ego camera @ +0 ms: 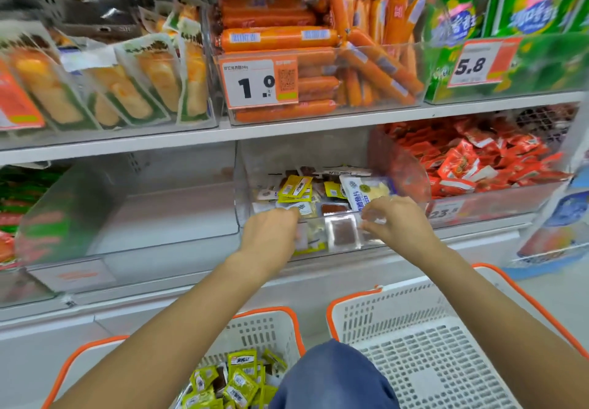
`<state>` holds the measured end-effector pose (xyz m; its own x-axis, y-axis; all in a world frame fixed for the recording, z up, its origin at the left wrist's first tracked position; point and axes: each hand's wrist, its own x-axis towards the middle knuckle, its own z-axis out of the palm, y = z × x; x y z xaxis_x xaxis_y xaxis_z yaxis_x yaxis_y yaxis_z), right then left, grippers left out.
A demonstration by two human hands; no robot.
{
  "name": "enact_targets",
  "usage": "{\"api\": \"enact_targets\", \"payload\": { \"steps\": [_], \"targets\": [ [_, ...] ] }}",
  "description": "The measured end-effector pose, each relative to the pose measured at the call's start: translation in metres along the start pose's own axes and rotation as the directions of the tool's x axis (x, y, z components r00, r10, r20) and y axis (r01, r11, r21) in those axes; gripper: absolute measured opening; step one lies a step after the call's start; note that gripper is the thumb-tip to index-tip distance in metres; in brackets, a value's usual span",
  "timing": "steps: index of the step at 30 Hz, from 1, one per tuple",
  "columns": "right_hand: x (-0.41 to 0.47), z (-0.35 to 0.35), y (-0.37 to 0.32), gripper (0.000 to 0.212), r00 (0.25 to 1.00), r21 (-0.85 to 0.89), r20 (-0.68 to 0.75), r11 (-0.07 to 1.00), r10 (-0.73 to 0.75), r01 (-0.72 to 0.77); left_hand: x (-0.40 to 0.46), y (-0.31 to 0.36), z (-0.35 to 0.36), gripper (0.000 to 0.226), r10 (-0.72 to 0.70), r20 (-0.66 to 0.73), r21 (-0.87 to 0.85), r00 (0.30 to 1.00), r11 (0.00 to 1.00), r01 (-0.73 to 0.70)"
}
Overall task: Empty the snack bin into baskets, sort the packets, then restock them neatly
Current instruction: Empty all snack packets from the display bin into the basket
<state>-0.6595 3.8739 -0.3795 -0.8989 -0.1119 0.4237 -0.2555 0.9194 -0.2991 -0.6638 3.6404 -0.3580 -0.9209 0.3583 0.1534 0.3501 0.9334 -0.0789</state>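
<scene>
Shop shelving fills the frame, two white tiers of clear plastic bins, and we look down our own bare arms toward the lower tier.

At lower left, an orange-rimmed basket (pixel 264 329) sits at our knee, holding yellow-green packets (pixel 237 380). Our left hand (pixel 271 233) reaches over the front lip of the snack bin (pixel 245 185) at frame centre; its fingers are curled down among the packets, though blur keeps us from saying what, if anything, they hold. Inside the bin lies a loose mix: yellow sachets (pixel 294 188), a brown clear-wrapped packet (pixel 342 231), a larger white pouch (pixel 360 193). Our right hand (pixel 395 222) hovers at the bin's right front, fingers bent and seemingly pinching something pale and small; we cannot tell what. Below it, at lower right, a second basket (pixel 430 361) has no packets in the part we can see.

We judge the risks so: slick little packets may slip from a hurried handful and drop between the baskets or onto the ledge below; kinds may get mixed if both hands feed one basket; and the bin's tall front wall can snag a wrist or tip packets forward.

Around us, pale bread-like packs (pixel 127 89) stand at upper left, orange sausages (pixel 280 37) behind a price card (pixel 258 83) at top centre, red packets (pixel 462 160) at right. Our blue-clad knee (pixel 331 376) partly covers the left basket.
</scene>
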Motion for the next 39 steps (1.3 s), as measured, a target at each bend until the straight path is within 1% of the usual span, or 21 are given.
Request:
{"api": "enact_targets", "payload": {
  "steps": [2,6,9,11,12,14,15,16,18,20,22,25,27,28,29,31,32,34,35,37,39],
  "targets": [
    [-0.018,-0.002,-0.003,0.016,1.000,-0.005,0.017,1.000,-0.004,0.004,-0.016,0.004,0.002,0.021,0.032,0.008,-0.003,0.999,0.999,-0.032],
    [-0.045,0.001,-0.006,0.014,0.999,0.019,0.009,0.999,0.043,-0.043,-0.039,0.012,0.009,0.020,0.020,0.029,-0.031,0.999,0.999,-0.020],
    [-0.049,0.003,-0.009,0.016,0.998,0.020,-0.003,0.997,0.069,-0.069,-0.045,0.013,0.015,0.019,0.011,-0.034,-0.061,0.999,0.998,-0.013],
    [-0.050,0.005,-0.012,0.021,0.998,0.025,0.001,0.998,0.065,-0.065,-0.050,0.011,0.017,0.023,0.048,-0.088,-0.101,0.995,0.993,-0.057],
    [-0.051,0.004,-0.013,0.025,0.998,0.066,-0.008,0.996,0.066,-0.065,-0.053,0.010,0.020,0.030,0.073,-0.098,-0.108,0.993,0.991,-0.083],
    [-0.051,-0.003,-0.018,0.025,0.992,0.247,-0.043,0.963,0.122,-0.108,-0.057,0.009,0.026,0.040,0.090,-0.187,-0.113,0.978,0.987,-0.112],
    [-0.050,-0.008,-0.019,0.023,0.985,0.332,-0.056,0.933,0.165,-0.138,-0.059,0.011,0.026,0.041,0.093,-0.212,-0.148,0.973,0.981,-0.126],
    [-0.048,-0.011,-0.018,0.022,0.977,0.377,-0.073,0.912,0.200,-0.159,-0.061,0.013,0.023,0.040,0.094,-0.226,-0.189,0.969,0.972,-0.138],
    [-0.039,-0.018,-0.014,0.025,0.967,0.314,-0.078,0.927,0.241,-0.206,-0.058,0.017,0.017,0.040,0.078,-0.230,-0.262,0.970,0.955,-0.138],
    [-0.023,-0.023,-0.012,0.039,0.960,0.153,0.017,0.948,0.280,-0.279,-0.050,0.018,0.011,0.040,0.052,-0.230,-0.288,0.972,0.950,-0.119],
    [-0.003,-0.022,-0.011,0.056,0.918,0.002,0.195,0.936,0.345,-0.352,-0.036,0.014,0.004,0.042,0.003,-0.165,-0.313,0.986,0.948,-0.056],
    [0.020,-0.013,-0.014,0.079,0.796,-0.166,0.452,0.915,0.403,-0.369,-0.012,0.004,-0.007,0.051,-0.104,0.055,-0.395,0.993,0.911,0.117],
    [0.029,-0.010,-0.018,0.088,0.715,-0.210,0.552,0.902,0.429,-0.378,0.004,-0.002,-0.013,0.050,-0.132,0.218,-0.472,0.967,0.853,0.223],
    [0.032,-0.009,-0.020,0.090,0.684,-0.230,0.581,0.895,0.442,-0.384,0.011,-0.004,-0.014,0.049,-0.117,0.301,-0.484,0.946,0.836,0.257],
    [0.034,-0.008,-0.021,0.094,0.657,-0.250,0.597,0.885,0.460,-0.393,0.018,-0.007,-0.011,0.052,-0.090,0.387,-0.459,0.918,0.844,0.277],
    [0.040,-0.003,-0.022,0.108,0.619,-0.270,0.622,0.873,0.480,-0.406,0.031,-0.009,-0.003,0.066,-0.050,0.566,-0.317,0.823,0.908,0.274],
    [0.044,0.002,-0.019,0.117,0.607,-0.258,0.632,0.869,0.482,-0.422,0.036,-0.008,0.001,0.074,-0.047,0.631,-0.249,0.774,0.933,0.259],
    [0.050,0.007,-0.015,0.134,0.570,-0.233,0.673,0.866,0.472,-0.442,0.046,-0.004,0.009,0.087,-0.050,0.704,-0.169,0.709,0.957,0.236],
    [0.053,0.008,-0.012,0.136,0.547,-0.223,0.705,0.873,0.452,-0.434,0.051,-0.002,0.011,0.089,-0.042,0.720,-0.159,0.692,0.961,0.224],
    [0.055,0.007,-0.012,0.132,0.524,-0.199,0.764,0.910,0.376,-0.363,0.058,0.002,0.016,0.092,-0.017,0.730,-0.140,0.683,0.975,0.174],
    [0.055,0.011,-0.017,0.126,0.543,-0.210,0.781,0.948,0.310,-0.239,0.064,0.002,0.028,0.096,0.000,0.705,-0.122,0.709,0.985,0.122]
  ]
}}
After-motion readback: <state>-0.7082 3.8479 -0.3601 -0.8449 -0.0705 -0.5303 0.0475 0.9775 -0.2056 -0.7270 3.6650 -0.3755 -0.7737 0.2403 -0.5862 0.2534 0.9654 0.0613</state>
